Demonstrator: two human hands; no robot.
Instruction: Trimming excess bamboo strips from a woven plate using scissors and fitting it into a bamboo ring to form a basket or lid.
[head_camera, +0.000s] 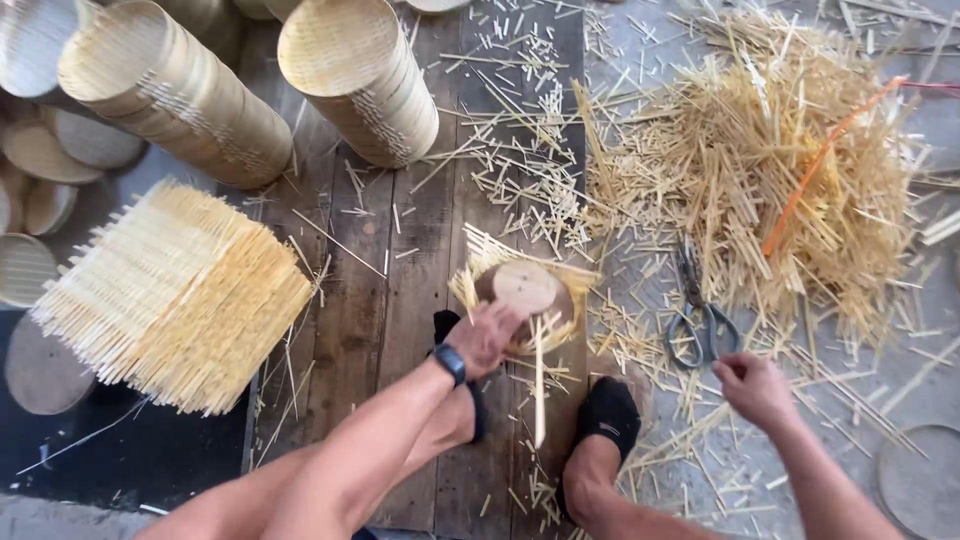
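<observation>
My left hand (487, 338), with a dark watch on the wrist, grips the rim of a small round bamboo basket lid (527, 291) that rests on the wooden boards between my feet, with loose strips sticking out around it. A long bamboo strip (539, 385) hangs down from the lid. My right hand (752, 388) is closed low on the right, just below a pair of scissors (695, 318) lying on the floor; whether it pinches a thin strip I cannot tell.
A big heap of cut bamboo strips (760, 160) with an orange cord lies at upper right. Stacks of round woven lids (355, 75) stand at the back. A square stack of untrimmed woven pieces (175, 295) sits left. My feet wear black socks (607, 415).
</observation>
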